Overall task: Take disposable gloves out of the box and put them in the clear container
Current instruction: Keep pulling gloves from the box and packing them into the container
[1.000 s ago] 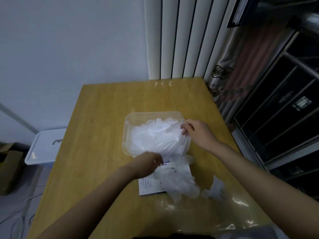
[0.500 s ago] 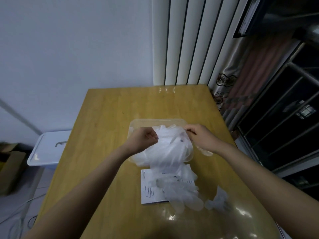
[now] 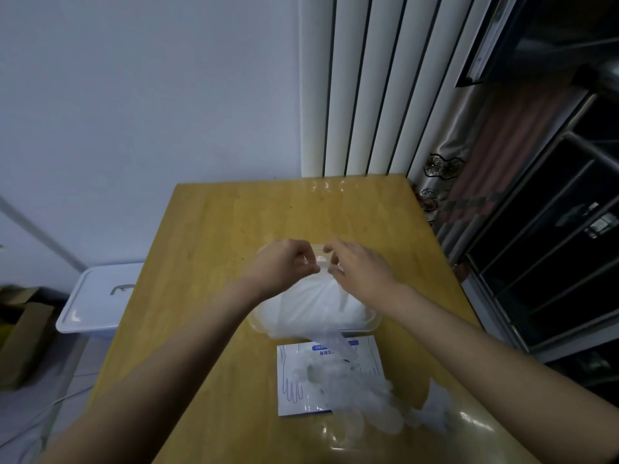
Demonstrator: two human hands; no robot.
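**Left hand** [image 3: 284, 264]: you are curling its fingers inward. The thumb and forefinger are pinching the thin film at the top of the translucent white disposable gloves [image 3: 318, 306].

**Right hand** [image 3: 363, 267]: you are holding it just beside the left, apart from it. Its fingertips [image 3: 331, 259] are bending narrowly onto the same film.

**Translucent white disposable gloves**: they are heaping up inside the clear rectangular plastic container [image 3: 375, 322]. They are sitting directly beneath and nearward of your fingers, and the pinched part is rising over the container's far end.

**Clear rectangular plastic container**: it is sitting mid-table on the yellow wooden table [image 3: 207, 256], and your wrists are crossing above its sides.

**Flat white glove box with blue printing** [image 3: 291, 390]: it is lying just near of the container.

**Loose crumpled clear gloves** [image 3: 361, 396]: they are trailing from the container's near rim across the box and spreading rightward onto the table, well clear of both hands.

**White lidded plastic bin** [image 3: 97, 296]: it is standing on the floor left of the table, with a brown cardboard box [image 3: 23, 336] further left.
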